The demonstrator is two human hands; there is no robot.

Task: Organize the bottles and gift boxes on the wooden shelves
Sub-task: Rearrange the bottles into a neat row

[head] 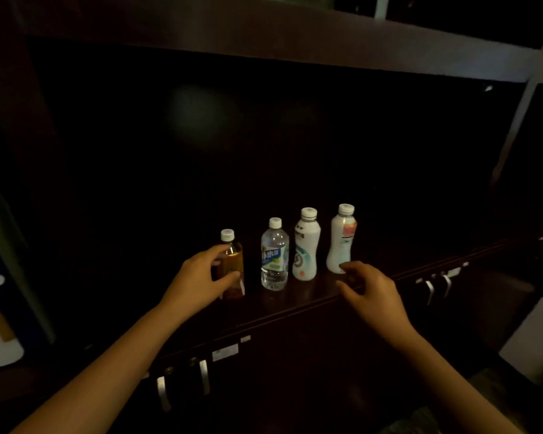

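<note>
Bottles (275,255) upright (four) on shelf (311,296)

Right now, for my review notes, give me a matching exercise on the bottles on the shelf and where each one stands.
Things:
1. amber tea bottle
2. clear water bottle
3. white bottle with teal print
4. white bottle with red print

Places:
A. far right, by the right hand
B. second from left
C. far left, in the left hand
D. third from left

Pairs: 1-C, 2-B, 3-D, 4-A
</note>
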